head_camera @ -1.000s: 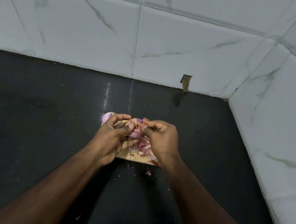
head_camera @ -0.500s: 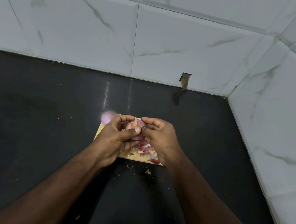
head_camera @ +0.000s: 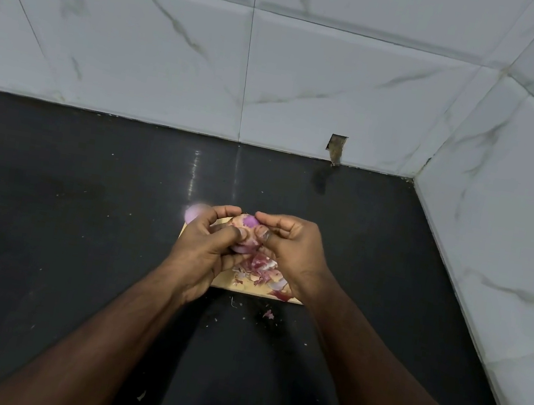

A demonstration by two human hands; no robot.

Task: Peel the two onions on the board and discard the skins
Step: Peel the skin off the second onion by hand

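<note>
Small pink skin scraps (head_camera: pixel 268 314) are scattered on the glossy black counter (head_camera: pixel 48 221) just before the near edge of the pale wooden chopping board (head_camera: pixel 246 287), on which a heap of purple-red onion skins (head_camera: pixel 261 269) is piled, partly hidden by the right hand (head_camera: pixel 289 249). Above the board, a half-peeled purple onion (head_camera: pixel 247 234) is clamped between the left hand (head_camera: pixel 207 245) and the right, whose fingertips are pinched at its top. A second, peeled onion (head_camera: pixel 195 214) is seen at the board's far left corner, mostly blocked by the left hand, with white marble-veined wall tiles (head_camera: pixel 177 50) beyond.

— What differs from a second ago?
— The onion (head_camera: pixel 247 234) shows more bare purple on top, and the right hand (head_camera: pixel 290 247) pinches higher (perhaps on loose skin; it's blurry).
</note>
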